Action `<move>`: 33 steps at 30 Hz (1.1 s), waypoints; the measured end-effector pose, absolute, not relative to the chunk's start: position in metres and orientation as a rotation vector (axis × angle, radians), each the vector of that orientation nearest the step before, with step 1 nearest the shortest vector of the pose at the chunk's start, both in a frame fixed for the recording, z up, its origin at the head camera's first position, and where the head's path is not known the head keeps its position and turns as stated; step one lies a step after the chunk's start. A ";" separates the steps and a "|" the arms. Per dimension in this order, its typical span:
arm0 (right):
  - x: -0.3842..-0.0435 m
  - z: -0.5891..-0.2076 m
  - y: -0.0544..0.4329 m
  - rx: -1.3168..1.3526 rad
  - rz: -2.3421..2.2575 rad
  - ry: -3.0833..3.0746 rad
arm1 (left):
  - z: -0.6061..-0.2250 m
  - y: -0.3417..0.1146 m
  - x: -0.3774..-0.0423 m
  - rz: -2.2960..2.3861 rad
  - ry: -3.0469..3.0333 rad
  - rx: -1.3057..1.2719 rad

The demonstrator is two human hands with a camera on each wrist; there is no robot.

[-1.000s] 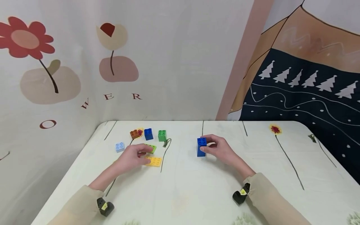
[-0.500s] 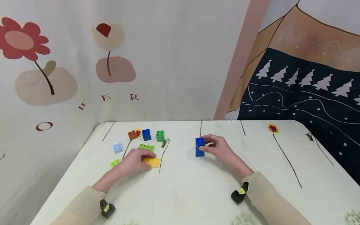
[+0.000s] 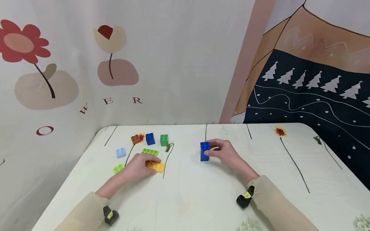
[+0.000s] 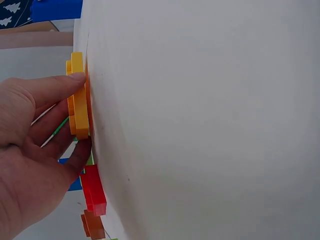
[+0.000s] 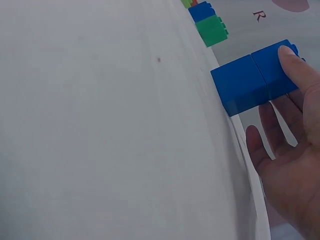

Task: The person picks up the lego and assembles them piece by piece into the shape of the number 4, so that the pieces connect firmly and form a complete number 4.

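My left hand (image 3: 139, 167) pinches a flat yellow building brick (image 3: 157, 166) between thumb and fingers, just above or on the table. In the left wrist view the yellow brick (image 4: 80, 100) stands out plainly, and a red brick (image 4: 95, 192) lies under the hand, hidden in the head view. My right hand (image 3: 226, 155) grips a tower of two stacked blue bricks (image 3: 204, 151) standing upright on the table. Thumb and fingers hold the upper part of these blue bricks (image 5: 250, 77) in the right wrist view, with the other fingers loose below.
Around the left hand lie a lime flat brick (image 3: 150, 152), a small lime brick (image 3: 118, 168) and a light blue brick (image 3: 120, 153). Farther back stand a brown brick (image 3: 135, 139), a blue brick (image 3: 150, 139) and a green brick (image 3: 164, 140). A printed curtain hangs behind the table.
My left hand has moved from over the lime flat brick toward the yellow one and now pinches it, uncovering lime bricks. The right hand stays on the blue tower; the view has shifted slightly.
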State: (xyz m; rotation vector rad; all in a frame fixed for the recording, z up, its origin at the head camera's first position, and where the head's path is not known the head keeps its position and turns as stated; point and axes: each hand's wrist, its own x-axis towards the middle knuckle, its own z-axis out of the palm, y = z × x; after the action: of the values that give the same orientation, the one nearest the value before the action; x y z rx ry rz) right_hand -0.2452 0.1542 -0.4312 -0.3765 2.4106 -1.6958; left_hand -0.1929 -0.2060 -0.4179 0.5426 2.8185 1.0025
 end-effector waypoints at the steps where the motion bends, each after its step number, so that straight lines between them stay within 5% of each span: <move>1: -0.245 -0.431 0.154 -0.374 -1.695 2.409 | -0.418 -0.205 -0.193 1.005 2.818 0.553; 33: -0.249 -0.433 0.153 -0.341 -1.699 2.424 | -0.403 -0.129 -0.214 1.287 2.757 0.605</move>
State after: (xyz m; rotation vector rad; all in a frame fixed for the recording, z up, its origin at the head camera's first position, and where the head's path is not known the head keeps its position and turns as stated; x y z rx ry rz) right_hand -0.2489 0.1526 -0.4331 -0.3408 2.4238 -1.6986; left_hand -0.2141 -0.1285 -0.4032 0.6045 2.7571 1.2866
